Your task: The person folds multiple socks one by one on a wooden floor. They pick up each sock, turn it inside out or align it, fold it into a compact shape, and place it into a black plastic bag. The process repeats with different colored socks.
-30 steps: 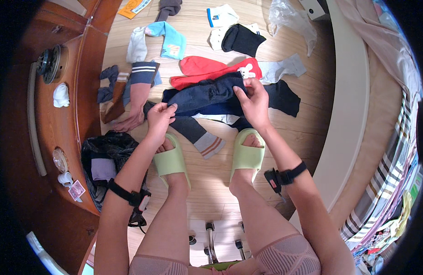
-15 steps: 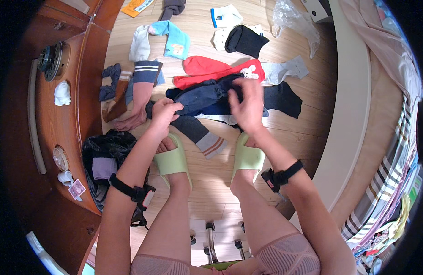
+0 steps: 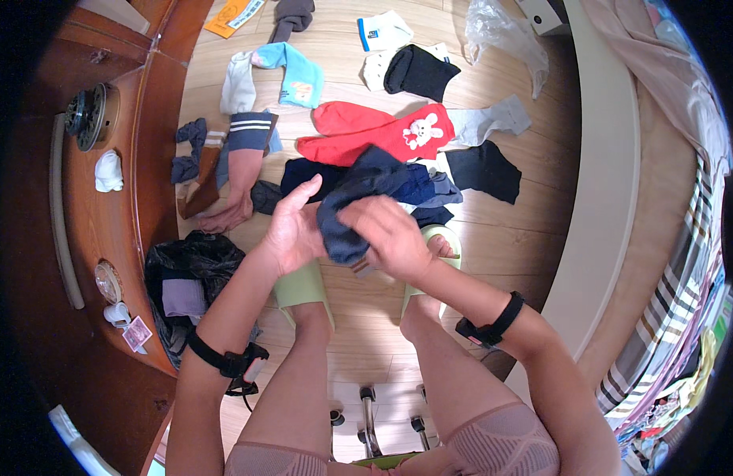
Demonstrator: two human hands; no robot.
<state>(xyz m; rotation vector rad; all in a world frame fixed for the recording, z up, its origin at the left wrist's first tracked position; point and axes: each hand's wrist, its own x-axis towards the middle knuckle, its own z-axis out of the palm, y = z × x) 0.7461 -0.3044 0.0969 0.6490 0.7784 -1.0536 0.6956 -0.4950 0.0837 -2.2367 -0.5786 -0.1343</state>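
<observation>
A dark navy sock point(image 3: 342, 218) hangs bunched between my two hands, above the floor. My right hand point(image 3: 390, 238) is closed over its near side, the fingers slightly blurred. My left hand point(image 3: 295, 230) is against the sock's left side, palm facing it and thumb stretched away; its other fingers are partly hidden behind the fabric. Beyond my hands lie a red pair of socks with a white rabbit point(image 3: 382, 131), dark blue socks point(image 3: 307, 176), a black sock point(image 3: 485, 173) and a light grey sock point(image 3: 493, 119).
On the left are a pink-and-navy sock point(image 3: 246, 159), a brown sock point(image 3: 203, 186) and a black plastic bag point(image 3: 196, 258) holding a purple folded item. Light blue socks point(image 3: 299, 83), folded black socks point(image 3: 420, 71) and a clear plastic bag point(image 3: 501, 36) lie farther off. My green slippers point(image 3: 303, 293) stand below.
The navy sock, stretched out sideways before, is now lifted, drawn nearer and bunched. My right hand has moved left and nearer; the left thumb has come off the fabric.
</observation>
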